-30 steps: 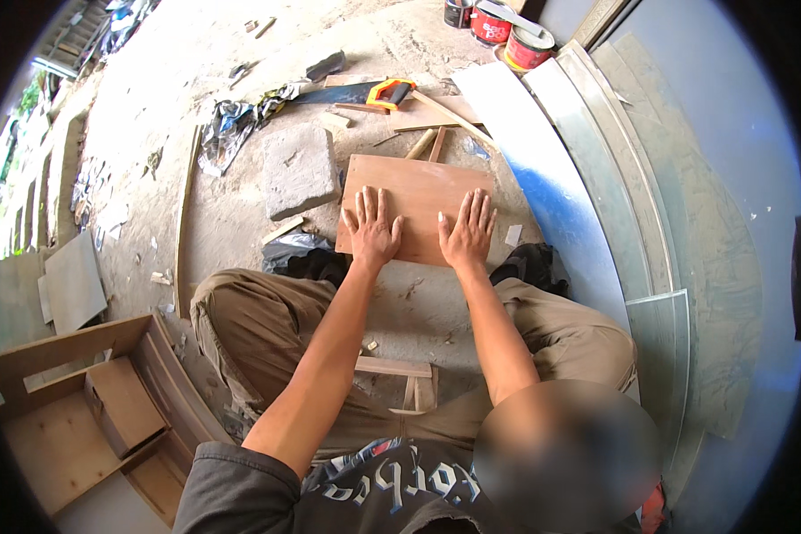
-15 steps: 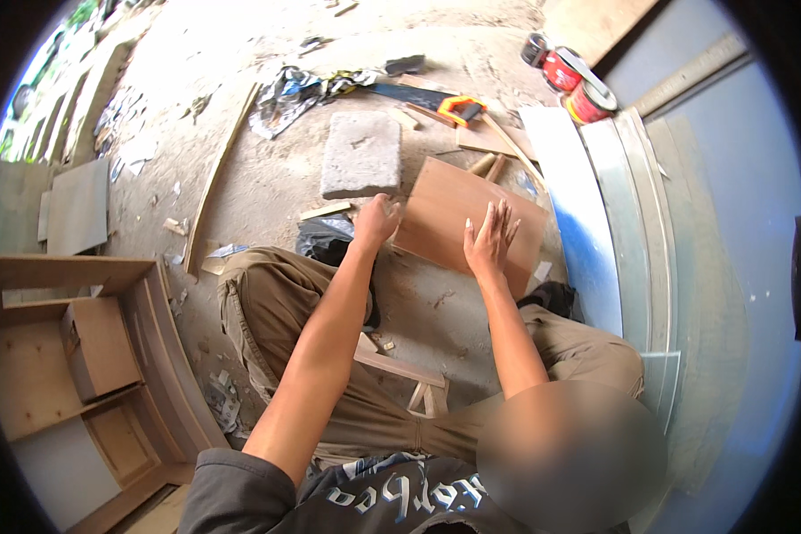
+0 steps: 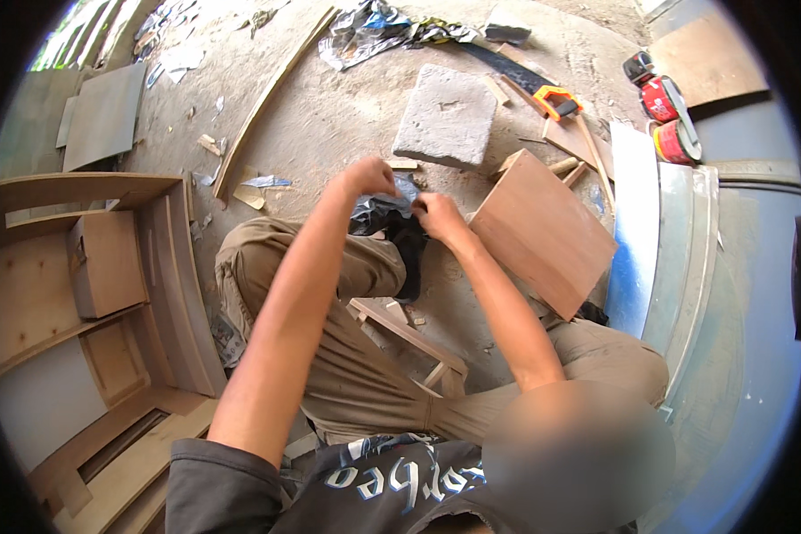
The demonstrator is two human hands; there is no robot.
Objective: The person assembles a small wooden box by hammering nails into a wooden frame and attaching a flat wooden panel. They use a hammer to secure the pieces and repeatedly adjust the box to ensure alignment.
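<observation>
My left hand (image 3: 368, 177) is over a dark and pale-grey plastic bag (image 3: 376, 214) on the ground beside my left foot, its fingers curled downward; whatever is in them is too small to make out. Fingers bent and pressed together, my right hand (image 3: 438, 214) pinches the right edge of that bag. To the right of it rests a reddish-brown wooden box-like piece (image 3: 547, 233), tilted, with its flat panel upward and no hand on it. A rough grey concrete block (image 3: 447, 116) lies just beyond my hands.
A handsaw with an orange handle (image 3: 558, 101) lies far right among wood offcuts. Red paint cans (image 3: 676, 141) stand near a white-blue panel (image 3: 634, 231). An unfinished wooden cabinet (image 3: 36, 294) is on my left, and a long wood strip (image 3: 271, 102) lies beyond it.
My right hand has left the wooden piece and come left to the plastic bag. My left hand has moved from beside the wooden piece to over the bag. The view has shifted left.
</observation>
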